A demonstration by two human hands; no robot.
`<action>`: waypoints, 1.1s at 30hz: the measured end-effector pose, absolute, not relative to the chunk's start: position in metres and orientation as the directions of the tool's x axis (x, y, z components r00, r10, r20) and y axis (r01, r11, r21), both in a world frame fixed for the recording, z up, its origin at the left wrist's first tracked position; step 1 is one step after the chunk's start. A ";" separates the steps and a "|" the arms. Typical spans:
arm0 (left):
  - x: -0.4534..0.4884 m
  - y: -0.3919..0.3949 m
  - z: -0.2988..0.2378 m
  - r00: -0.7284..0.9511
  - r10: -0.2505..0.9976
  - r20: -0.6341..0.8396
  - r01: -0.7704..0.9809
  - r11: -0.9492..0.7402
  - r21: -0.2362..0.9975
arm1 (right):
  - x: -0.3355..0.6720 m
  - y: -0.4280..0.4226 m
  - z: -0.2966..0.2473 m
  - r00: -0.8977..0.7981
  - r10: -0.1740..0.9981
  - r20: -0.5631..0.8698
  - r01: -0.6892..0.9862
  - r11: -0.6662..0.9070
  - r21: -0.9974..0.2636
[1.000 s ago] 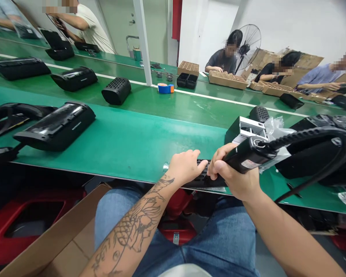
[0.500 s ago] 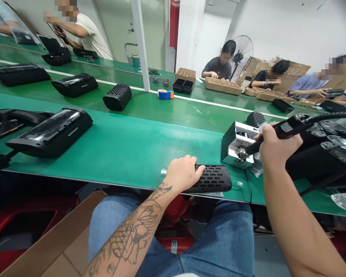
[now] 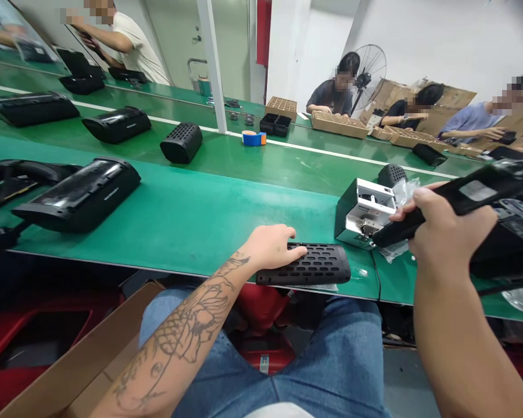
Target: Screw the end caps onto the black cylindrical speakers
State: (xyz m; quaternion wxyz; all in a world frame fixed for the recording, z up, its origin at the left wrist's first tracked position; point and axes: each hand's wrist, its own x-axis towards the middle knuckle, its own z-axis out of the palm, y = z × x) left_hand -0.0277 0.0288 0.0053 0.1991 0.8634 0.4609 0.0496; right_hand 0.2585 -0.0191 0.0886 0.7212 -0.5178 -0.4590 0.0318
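Green matting (image 3: 192,215) is laid along a workbench (image 3: 113,262), and other workers (image 3: 331,93) are seated at 1 o'clock across it. At the near edge, a black perforated grille (image 3: 318,265) is pressed flat by the left hand (image 3: 272,247), whose fingers are laid loosely over its 9 o'clock end. A black electric screwdriver (image 3: 440,203) is gripped in the closed right hand (image 3: 451,232), with its tip pointed at a silver screw feeder (image 3: 364,212) set at 1 o'clock from the grille.

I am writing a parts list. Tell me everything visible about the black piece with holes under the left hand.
The black perforated piece is a long bar with rounded ends, matte plastic by its look, with rows of oval holes. It lies flat along the near edge of the green table. The left hand holds its left end, fingers on top; the right end is free.
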 end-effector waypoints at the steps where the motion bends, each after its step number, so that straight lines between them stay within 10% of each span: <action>1: -0.031 0.032 0.004 0.583 0.809 -0.079 0.763 -0.511 0.395 | 0.254 -0.022 0.093 0.560 0.506 0.656 0.436 0.493 -0.753; 33: -0.035 0.030 0.000 0.451 0.875 -0.175 0.791 -0.301 0.532 | 0.301 0.024 0.046 0.714 0.392 0.580 0.390 0.466 -0.794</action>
